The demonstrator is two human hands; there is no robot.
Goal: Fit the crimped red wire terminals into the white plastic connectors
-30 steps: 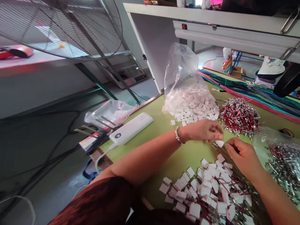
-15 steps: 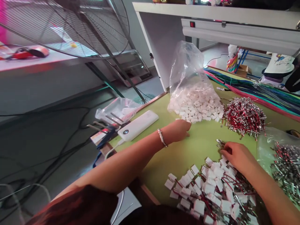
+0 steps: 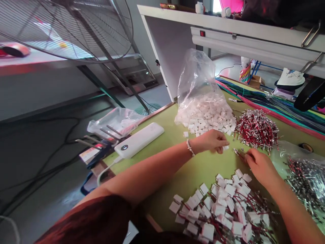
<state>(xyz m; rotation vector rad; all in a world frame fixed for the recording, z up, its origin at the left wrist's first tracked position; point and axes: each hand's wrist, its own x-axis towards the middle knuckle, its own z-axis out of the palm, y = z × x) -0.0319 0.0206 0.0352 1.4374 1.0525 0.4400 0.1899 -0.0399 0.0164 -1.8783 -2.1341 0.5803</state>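
At my green worktable (image 3: 203,169), beside a clear bag of white housings (image 3: 203,108) and a pile of red terminal wires (image 3: 256,128), my left hand (image 3: 210,141) pinches one white housing (image 3: 225,147) while my right hand (image 3: 259,166) grips a red wire (image 3: 239,154).

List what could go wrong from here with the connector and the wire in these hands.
1. The left hand pinches a small white connector at its fingertips only, so it could slip onto the green table.
2. The right hand holds a thin red wire beside the loose wire pile; the terminals might snag.
3. The finished pile lies near the table edge, so pieces could be swept off.
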